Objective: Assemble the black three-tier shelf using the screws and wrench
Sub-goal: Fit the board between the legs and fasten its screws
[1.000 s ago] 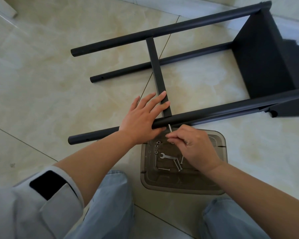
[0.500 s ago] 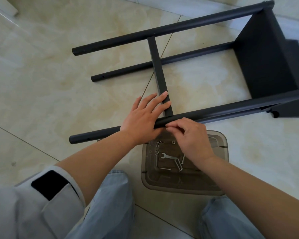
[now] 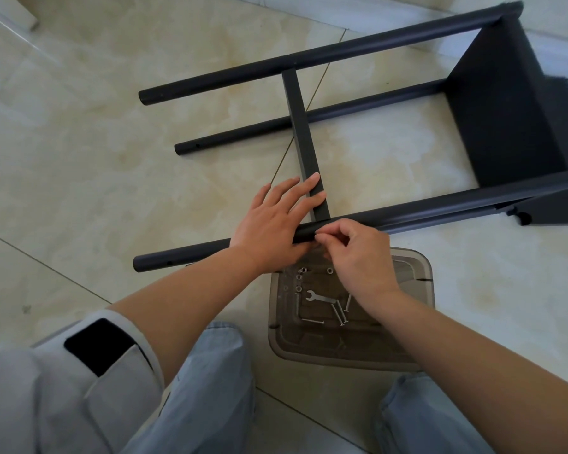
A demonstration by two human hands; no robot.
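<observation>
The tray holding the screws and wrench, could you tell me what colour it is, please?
The tray is translucent smoky brown-grey, seen in the head view.

Black shelf frame sideways on floor

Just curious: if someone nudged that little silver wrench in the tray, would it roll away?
Probably not: the wrench lies flat in the tray, so it would likely slide. It looks thin, so likely light. The round screws beside it seem likelier to roll.
</observation>
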